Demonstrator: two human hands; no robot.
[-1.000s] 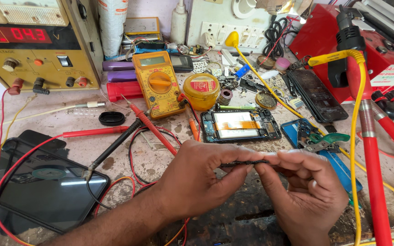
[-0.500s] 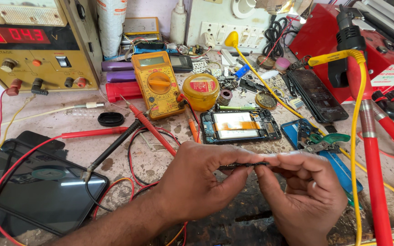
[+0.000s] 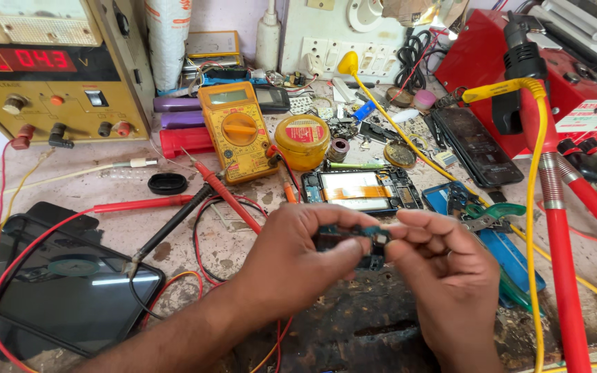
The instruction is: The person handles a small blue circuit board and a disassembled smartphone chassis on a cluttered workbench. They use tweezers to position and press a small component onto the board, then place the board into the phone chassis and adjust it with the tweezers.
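Both hands meet low in the middle of the head view over a stained workbench. My left hand [image 3: 297, 266] and my right hand [image 3: 443, 276] pinch the two ends of a small dark circuit board [image 3: 362, 238] with teal and metal parts, held level between the fingertips. Just beyond the hands lies an opened phone [image 3: 362, 190] with its back off and an orange flex strip showing. Red and black probe leads [image 3: 195, 204] lie to the left of my left hand.
A yellow multimeter [image 3: 238, 131] and a round yellow tin [image 3: 302, 140] stand behind the phone. A bench power supply [image 3: 50, 69] fills the far left, a dark tablet [image 3: 57, 290] the near left. Red hot-air tools [image 3: 554, 228] and a yellow cable cross the right side.
The hands have shifted slightly and turned the small board, so more of its teal face shows. The rest of the bench is unchanged.
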